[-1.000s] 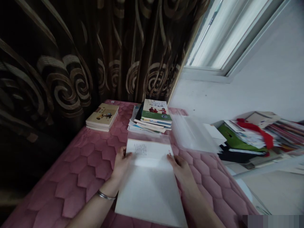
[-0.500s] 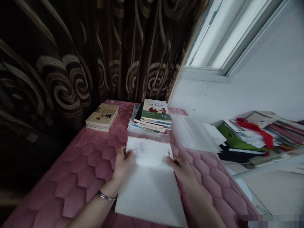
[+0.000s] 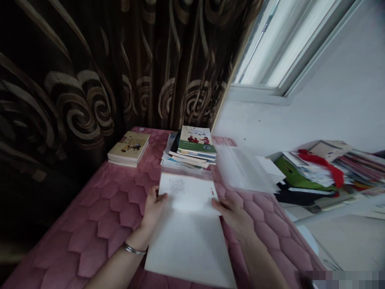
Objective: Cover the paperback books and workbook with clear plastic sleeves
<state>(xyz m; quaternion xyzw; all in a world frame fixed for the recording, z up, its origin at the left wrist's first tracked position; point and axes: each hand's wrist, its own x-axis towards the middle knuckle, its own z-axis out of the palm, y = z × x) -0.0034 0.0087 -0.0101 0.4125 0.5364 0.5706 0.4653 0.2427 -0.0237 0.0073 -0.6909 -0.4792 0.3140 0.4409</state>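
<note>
A white book (image 3: 188, 224) lies open on the pink quilted surface (image 3: 105, 212) in front of me, partly inside a clear plastic cover (image 3: 186, 173) at its far end. My left hand (image 3: 154, 208), with a bracelet on the wrist, pinches the book's left edge, thumb on the page. My right hand (image 3: 233, 214) grips the right edge, fingers curled around it.
Beyond the white book sit a stack of books with a green cover on top (image 3: 194, 148) and a smaller beige stack (image 3: 129, 148). Clear sheets (image 3: 243, 168) lie to the right beside a cluttered pile of books and red cloth (image 3: 319, 172). A dark patterned curtain (image 3: 90, 72) hangs behind.
Both hands stay on the book's edges with hardly any movement; the view has shifted very slightly.
</note>
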